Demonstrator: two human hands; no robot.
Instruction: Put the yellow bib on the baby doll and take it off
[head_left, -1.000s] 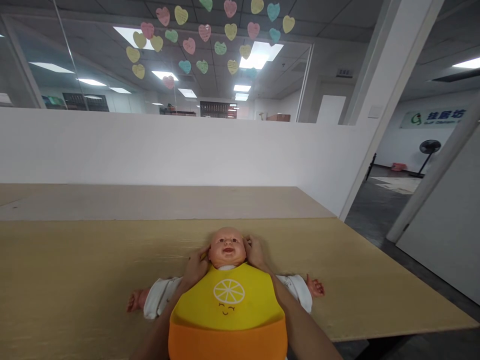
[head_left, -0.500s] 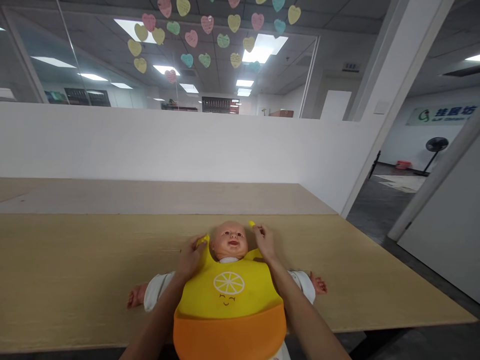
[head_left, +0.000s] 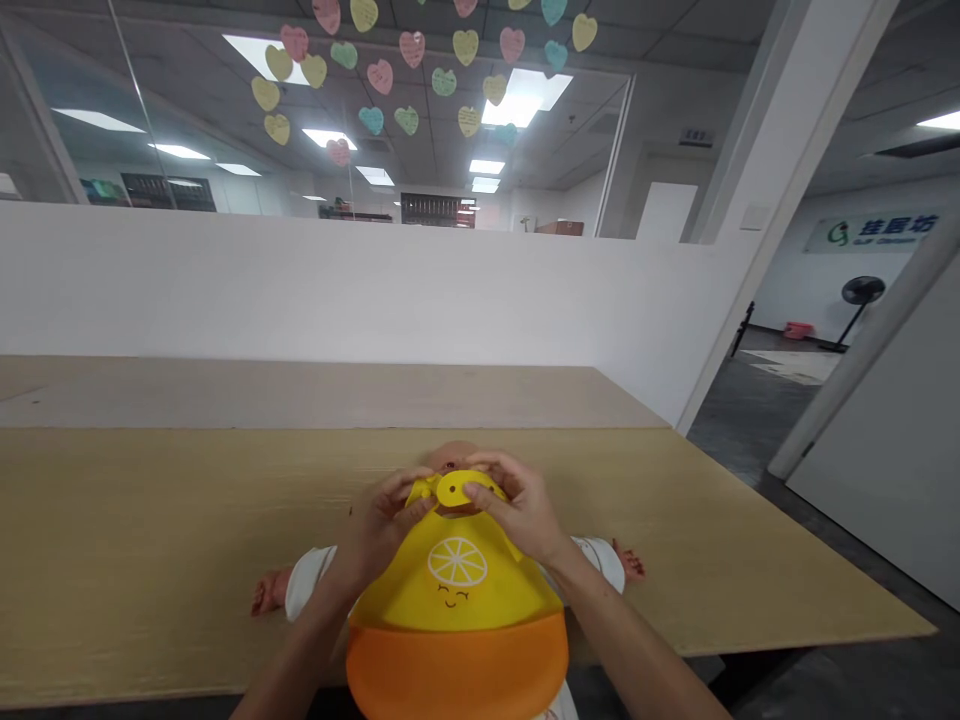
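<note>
A baby doll (head_left: 453,452) in white clothes lies on its back, arms spread, its face mostly hidden behind my hands. Over its chest lies a yellow bib (head_left: 480,600) with a lemon-slice print and an orange catch pocket (head_left: 457,665). My left hand (head_left: 386,515) pinches the neck strap with raised knobs on the left. Between thumb and fingers, my right hand (head_left: 521,500) grips the other neck strap (head_left: 452,489), which has small holes. Both strap ends are close together above the doll's chin; whether they touch, I cannot tell.
The doll lies on a wooden table (head_left: 187,560) whose right edge slants toward a doorway. A low white partition (head_left: 375,290) with glass above stands behind it, heart-shaped notes stuck on the glass. A standing fan (head_left: 862,291) and a red bucket (head_left: 798,329) are beyond the doorway.
My right hand has brought its strap end leftward across the doll's face to the other strap. My left hand has shifted slightly right, bringing its strap end inward.
</note>
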